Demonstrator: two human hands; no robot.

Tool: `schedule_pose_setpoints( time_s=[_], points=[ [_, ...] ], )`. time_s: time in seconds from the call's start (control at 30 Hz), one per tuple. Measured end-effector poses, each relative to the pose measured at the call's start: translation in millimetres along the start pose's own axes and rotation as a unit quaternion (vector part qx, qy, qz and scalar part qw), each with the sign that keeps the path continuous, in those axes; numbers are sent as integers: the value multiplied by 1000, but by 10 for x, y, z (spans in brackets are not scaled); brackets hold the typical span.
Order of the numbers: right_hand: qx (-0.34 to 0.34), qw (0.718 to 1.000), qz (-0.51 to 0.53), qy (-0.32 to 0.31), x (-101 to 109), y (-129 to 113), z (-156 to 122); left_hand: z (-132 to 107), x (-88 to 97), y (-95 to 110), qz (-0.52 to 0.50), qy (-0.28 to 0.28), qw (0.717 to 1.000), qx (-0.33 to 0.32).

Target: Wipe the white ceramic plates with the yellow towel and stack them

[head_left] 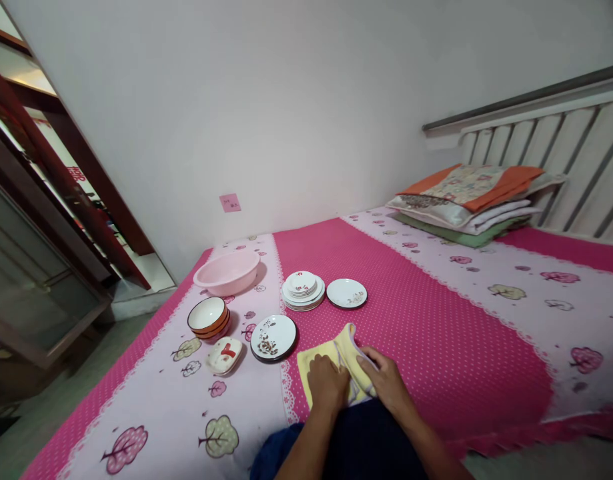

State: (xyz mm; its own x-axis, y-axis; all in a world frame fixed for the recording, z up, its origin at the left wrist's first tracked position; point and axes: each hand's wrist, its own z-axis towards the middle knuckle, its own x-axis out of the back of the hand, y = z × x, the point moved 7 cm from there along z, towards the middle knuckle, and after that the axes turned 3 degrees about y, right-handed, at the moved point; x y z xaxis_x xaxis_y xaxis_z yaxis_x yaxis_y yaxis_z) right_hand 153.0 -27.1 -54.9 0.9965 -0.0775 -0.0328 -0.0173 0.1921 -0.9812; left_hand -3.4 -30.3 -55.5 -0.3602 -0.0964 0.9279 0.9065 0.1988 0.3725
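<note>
Pressing the cloth (320, 353) with our left hand (327, 385), fingers together, we pinch its fold in the right hand (387, 383) — soft, limp, likely best taken by an edge.

both hands, left hand (327, 383) and right hand (389, 383), press a yellow cloth (336, 357) on the bed (436, 333).

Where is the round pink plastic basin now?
Head view, left side: the pink basin sits on the bedspread near the wall, behind the stacked orange bowls and left of the white plate stack.
</note>
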Motion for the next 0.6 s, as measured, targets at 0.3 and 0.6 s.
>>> schedule_pose_setpoints(
  time_s=[0.3, 0.6],
  points=[
    [-16, 998, 52, -8, -106, 42, -16, 76, -51, -71, -86, 10, 996, 3],
    [34, 997, -7, -63, -363, -29, 11, 232, -93, -420, -339, -39, 940, -22]
  ],
)
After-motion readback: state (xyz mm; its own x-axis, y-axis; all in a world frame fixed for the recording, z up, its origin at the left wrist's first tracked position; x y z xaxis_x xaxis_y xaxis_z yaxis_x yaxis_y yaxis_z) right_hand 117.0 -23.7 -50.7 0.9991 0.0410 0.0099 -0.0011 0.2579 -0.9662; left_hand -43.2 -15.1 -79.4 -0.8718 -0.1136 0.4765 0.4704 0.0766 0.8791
